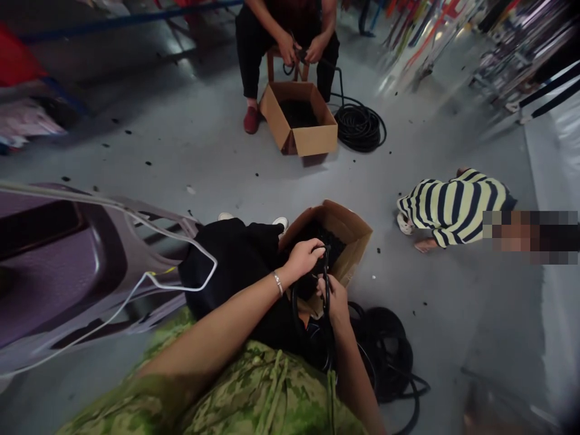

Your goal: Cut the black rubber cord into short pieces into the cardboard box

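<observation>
Above an open cardboard box [356,232], my left hand [304,258] is closed with thumb and fingers pinched on the end of a black hose [327,275]. Just below it, my right hand [335,297] has its fingers curled round the same dark length; whether it also holds a tool cannot be made out. The hose loops down towards my lap. Many small black pieces [317,232] lie in the box, partly hidden by my hands. A coil of black hose [385,344] rests on the floor to the right of my right forearm.
Opposite sits a person [290,45] working with both hands over another cardboard box [316,140], beside a second hose coil [361,127]. A bending person in a striped top [457,205] is at right. A white cable [176,289] crosses the purple chair [58,260] at left.
</observation>
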### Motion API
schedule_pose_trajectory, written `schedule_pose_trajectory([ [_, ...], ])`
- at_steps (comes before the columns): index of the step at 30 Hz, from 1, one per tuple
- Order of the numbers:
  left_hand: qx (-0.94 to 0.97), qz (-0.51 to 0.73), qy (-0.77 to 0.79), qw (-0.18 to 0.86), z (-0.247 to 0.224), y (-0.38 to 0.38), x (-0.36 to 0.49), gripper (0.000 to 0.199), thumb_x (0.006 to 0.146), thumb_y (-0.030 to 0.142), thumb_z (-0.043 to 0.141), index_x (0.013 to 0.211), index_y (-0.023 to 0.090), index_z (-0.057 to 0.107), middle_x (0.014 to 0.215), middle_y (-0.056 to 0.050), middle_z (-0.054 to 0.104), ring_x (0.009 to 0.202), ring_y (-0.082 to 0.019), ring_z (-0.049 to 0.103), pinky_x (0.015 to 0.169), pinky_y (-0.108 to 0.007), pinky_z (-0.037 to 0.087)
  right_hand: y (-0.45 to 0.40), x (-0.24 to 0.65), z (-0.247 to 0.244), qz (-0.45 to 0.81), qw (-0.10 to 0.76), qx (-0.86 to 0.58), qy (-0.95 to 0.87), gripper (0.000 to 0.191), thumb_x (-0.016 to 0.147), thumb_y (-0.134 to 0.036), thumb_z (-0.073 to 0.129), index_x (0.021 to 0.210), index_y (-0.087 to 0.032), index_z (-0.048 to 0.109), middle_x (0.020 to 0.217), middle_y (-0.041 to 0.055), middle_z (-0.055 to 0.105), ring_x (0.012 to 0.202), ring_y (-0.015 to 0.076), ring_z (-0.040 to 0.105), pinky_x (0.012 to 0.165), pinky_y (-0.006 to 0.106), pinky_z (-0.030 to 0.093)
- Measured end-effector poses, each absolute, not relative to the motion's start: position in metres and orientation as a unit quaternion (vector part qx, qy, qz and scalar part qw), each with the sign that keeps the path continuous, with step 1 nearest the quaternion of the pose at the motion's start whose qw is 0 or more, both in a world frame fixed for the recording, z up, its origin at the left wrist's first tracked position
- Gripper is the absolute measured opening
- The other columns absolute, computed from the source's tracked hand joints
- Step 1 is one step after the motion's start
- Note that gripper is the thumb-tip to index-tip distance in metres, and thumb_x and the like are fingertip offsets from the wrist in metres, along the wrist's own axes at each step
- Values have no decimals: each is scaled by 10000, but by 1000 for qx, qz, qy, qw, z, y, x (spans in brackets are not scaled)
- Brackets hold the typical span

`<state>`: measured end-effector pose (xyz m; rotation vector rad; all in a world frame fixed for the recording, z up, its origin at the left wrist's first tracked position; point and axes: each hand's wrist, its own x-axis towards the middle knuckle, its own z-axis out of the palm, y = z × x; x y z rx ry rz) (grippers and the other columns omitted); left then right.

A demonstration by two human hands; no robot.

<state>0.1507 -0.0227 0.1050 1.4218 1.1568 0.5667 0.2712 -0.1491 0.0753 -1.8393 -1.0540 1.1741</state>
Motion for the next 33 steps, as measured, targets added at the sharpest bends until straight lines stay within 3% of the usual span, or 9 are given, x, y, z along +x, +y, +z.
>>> schedule_pose_trajectory([
  [6,640,202,492,554,105,-23,153,158,884,221,538,828,158,672,717,-10,678,632,-124,597,649,-223,453,-147,274,69,461,348,-706,-409,441,847,-576,532,987,-180,665,731,9,627,620,152,593,589,244,477],
  [14,709,145,475,500,106,-23,152,154,871,231,558,832,156,687,773,-35,708,727,-156,635,685,-238,449,-141,287,67,458,335,-697,-439,493,832,-557,553,1111,-163,651,824,37,677,737,177,609,710,275,487],
  [19,716,79,481,500,93,-20,159,159,869,234,578,823,150,704,755,-41,712,712,-151,634,675,-233,439,-148,280,58,452,321,-723,-413,477,861,-608,491,858,-160,656,626,6,608,552,139,556,550,234,440],
  [23,671,23,506,541,77,-18,165,163,873,239,588,812,145,706,713,-33,700,603,-121,598,595,-215,423,-155,274,51,440,286,-756,-392,512,860,-635,483,630,-186,569,456,-21,522,414,117,496,466,222,385],
  [33,486,8,565,667,64,-22,169,120,871,218,584,803,128,626,595,11,587,419,-66,463,438,-177,340,-163,259,31,425,287,-781,-356,516,845,-654,484,595,-205,527,416,-30,497,373,119,485,428,228,379],
])
